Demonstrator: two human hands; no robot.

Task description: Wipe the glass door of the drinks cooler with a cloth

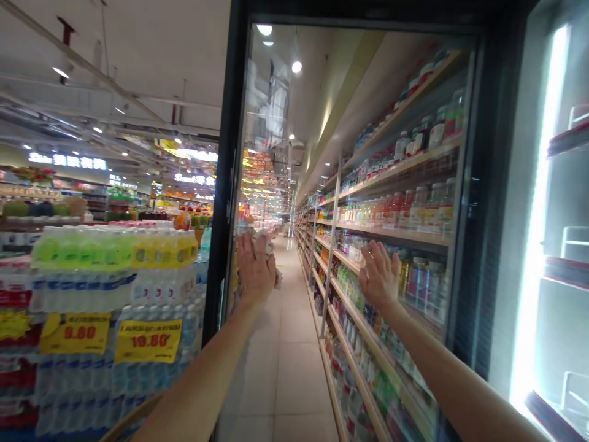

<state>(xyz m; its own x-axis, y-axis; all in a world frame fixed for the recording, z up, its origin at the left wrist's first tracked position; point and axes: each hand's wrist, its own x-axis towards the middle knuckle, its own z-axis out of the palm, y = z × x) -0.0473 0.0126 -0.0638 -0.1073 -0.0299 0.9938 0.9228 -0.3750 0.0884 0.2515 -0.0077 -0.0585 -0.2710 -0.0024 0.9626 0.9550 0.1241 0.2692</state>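
Observation:
A glass door [294, 344] in a dark frame stands in front of me, with an aisle and shelves showing through or mirrored in it. My left hand [254, 270] is at the left part of the pane, holding a crumpled whitish cloth [278, 279] under its palm against the glass. Most of the cloth is hidden behind the fingers. Farther right, my right hand [380, 275] is raised at the pane, palm forward, fingers extended and slightly bent. Nothing shows in it. Whether its fingertips touch the glass I cannot tell.
Left of the door stand stacked packs of bottled drinks [87, 252] with yellow price signs [148, 341]. At the right edge is a lit cooler interior with a bright light strip [536, 215] and racks [568, 270]. The dark door frame [225, 172] borders the pane.

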